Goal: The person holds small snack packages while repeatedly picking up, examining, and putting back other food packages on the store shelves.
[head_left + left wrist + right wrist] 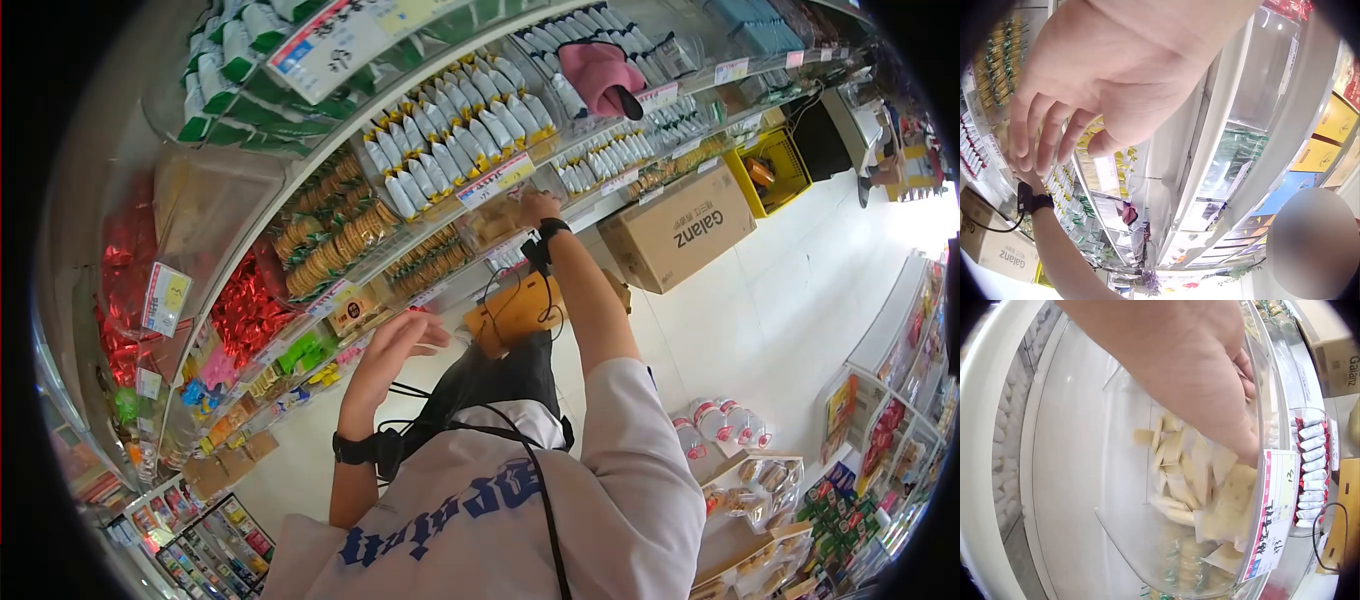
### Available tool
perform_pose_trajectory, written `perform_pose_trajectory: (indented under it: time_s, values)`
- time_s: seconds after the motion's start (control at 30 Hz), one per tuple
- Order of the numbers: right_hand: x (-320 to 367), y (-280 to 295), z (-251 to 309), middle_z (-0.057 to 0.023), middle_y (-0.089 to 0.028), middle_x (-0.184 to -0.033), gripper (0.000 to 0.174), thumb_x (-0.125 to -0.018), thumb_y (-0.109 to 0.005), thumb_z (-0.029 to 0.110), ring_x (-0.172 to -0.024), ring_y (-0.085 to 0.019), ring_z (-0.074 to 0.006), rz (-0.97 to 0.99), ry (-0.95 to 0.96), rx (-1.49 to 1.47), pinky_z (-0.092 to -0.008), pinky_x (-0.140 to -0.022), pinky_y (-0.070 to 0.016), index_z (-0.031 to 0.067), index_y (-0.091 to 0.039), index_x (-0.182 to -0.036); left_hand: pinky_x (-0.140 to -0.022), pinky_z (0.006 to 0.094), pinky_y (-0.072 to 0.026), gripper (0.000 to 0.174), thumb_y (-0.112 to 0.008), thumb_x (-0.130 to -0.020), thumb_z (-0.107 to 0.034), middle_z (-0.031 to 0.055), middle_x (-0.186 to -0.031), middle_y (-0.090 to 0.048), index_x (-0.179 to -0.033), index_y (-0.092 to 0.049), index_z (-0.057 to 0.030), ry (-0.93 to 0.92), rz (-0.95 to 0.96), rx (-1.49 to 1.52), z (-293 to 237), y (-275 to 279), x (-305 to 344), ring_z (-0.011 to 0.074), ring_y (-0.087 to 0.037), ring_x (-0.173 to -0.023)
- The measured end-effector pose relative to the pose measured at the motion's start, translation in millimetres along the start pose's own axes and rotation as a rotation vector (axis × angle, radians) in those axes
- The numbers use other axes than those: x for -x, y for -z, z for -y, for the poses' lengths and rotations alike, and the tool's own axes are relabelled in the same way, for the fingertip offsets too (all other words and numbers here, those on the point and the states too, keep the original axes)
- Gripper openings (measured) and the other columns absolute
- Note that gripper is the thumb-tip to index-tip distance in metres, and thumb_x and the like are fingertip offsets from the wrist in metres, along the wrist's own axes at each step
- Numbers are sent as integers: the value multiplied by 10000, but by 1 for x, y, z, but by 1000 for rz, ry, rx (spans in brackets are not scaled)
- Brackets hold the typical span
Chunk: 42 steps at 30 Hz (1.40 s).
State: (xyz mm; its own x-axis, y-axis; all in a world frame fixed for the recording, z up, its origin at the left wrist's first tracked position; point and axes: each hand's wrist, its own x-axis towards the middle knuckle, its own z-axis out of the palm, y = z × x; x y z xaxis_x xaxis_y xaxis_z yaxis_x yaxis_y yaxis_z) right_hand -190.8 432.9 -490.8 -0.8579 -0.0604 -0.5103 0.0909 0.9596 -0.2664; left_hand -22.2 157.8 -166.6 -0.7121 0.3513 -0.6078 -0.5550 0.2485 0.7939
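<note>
My right hand (1204,381) reaches into a clear plastic bin (1129,531) of pale yellow wrapped snack pieces (1179,469). Its fingers bend down along the bin's front wall and overlap the pieces nearest the price tag (1272,512). The fingertips are hidden, so I cannot tell whether they pinch a piece. From the head view, the same right hand (540,207) is at the shelf's front edge. My left hand (402,345) hangs in the air before the lower shelf, away from the goods. In the left wrist view, that left hand (1110,81) has loosely bent fingers and an empty palm.
Shelf bins around hold white-and-yellow packets (460,130), round biscuits (340,245) and red foil packs (250,315). A pink scoop-like item (600,78) lies higher up. On the floor are a Galanz carton (680,225) and a yellow basket (800,185); an orange-brown box (515,312) stands below my hands.
</note>
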Motion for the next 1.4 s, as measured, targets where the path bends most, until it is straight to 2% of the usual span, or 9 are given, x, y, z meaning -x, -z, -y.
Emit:
perform_pose_trajectory:
  time_s: [0.1, 0.23, 0.63, 0.83, 0.97, 1.07, 1.17, 1.27, 1.4]
  values:
    - [-6, -10, 10, -82, -602, -1428, 398, -951, -570, 306, -1322, -552, -283, -94, 21, 132, -537, -1013, -437, 217, -663, -1328, -917, 332, -530, 355, -443, -1104, -274, 132, -1105, -701, -1212, -625, 12, 13, -15, 1, 1, -4, -2, 218, -686, -1060]
    - [-39, -62, 11, -81, -625, -1371, 402, -963, -572, 374, -1259, -572, -326, -101, -125, -223, -545, -985, -455, 196, -673, -1308, -913, 323, -525, 347, -465, -1093, -271, 119, -1098, -707, -1224, -626, 7, 24, -7, -15, -2, -13, -8, 205, -689, -1055]
    - [4, -35, 38, -109, -622, -1303, 434, -857, -684, 420, -1269, -493, -328, -297, -144, -154, -520, -991, -429, 120, -751, -1163, -923, 327, -529, 339, -450, -1104, -253, 125, -1093, -704, -1219, -621, 16, 56, 2, -42, -9, -41, -17, 199, -688, -1045]
    - [13, -23, 29, -188, -675, -1211, 475, -813, -784, 365, -1200, -603, -390, -296, 12, -497, -501, -936, -534, 53, -718, -1165, -919, 324, -529, 326, -456, -1102, -248, 117, -1086, -705, -1214, -626, 6, 43, -1, -39, -9, -43, -22, 195, -688, -1041]
    - [38, -9, 32, -214, -723, -1019, 428, -841, -763, 307, -996, -692, -399, -398, 14, -660, -505, -841, -562, 56, -676, -1177, -913, 317, -529, 325, -470, -1096, -259, 107, -1079, -708, -1212, -630, 0, 26, 5, -17, -6, -42, -23, 194, -689, -1043]
    - [54, 1, 37, -231, -726, -987, 402, -847, -757, 316, -977, -687, -419, -504, -91, -820, -515, -795, -555, 46, -691, -1137, -914, 313, -528, 338, -482, -1092, -279, 103, -1081, -709, -1214, -632, -2, 0, 25, 13, -4, -40, -22, 193, -692, -1046]
    - [52, -13, 29, -180, -754, -933, 393, -868, -747, 296, -794, -725, -344, -650, -74, -962, -426, -717, -555, 22, -704, -1147, -916, 311, -528, 338, -487, -1090, -294, 95, -1087, -709, -1204, -637, -14, -23, 26, 28, -1, -36, -22, 185, -698, -1040]
    - [42, -32, 19, -73, -717, -805, 387, -885, -783, 302, -674, -671, -175, -556, -127, -1387, -316, -632, -517, -41, -699, -1045, -907, 307, -533, 349, -495, -1088, -310, 94, -1075, -710, -1201, -642, -14, -14, 17, 47, 1, -33, -18, 173, -699, -1023]
    - [105, 13, 20, 14, -633, -749, 335, -901, -798, 286, -616, -535, -56, -320, -162, -1656, -238, -554, -418, -29, -690, -943, -884, 302, -545, 350, -509, -1086, -301, 96, -1065, -706, -1221, -639, -5, 33, -3, 69, 7, -23, -19, 173, -700, -1006]
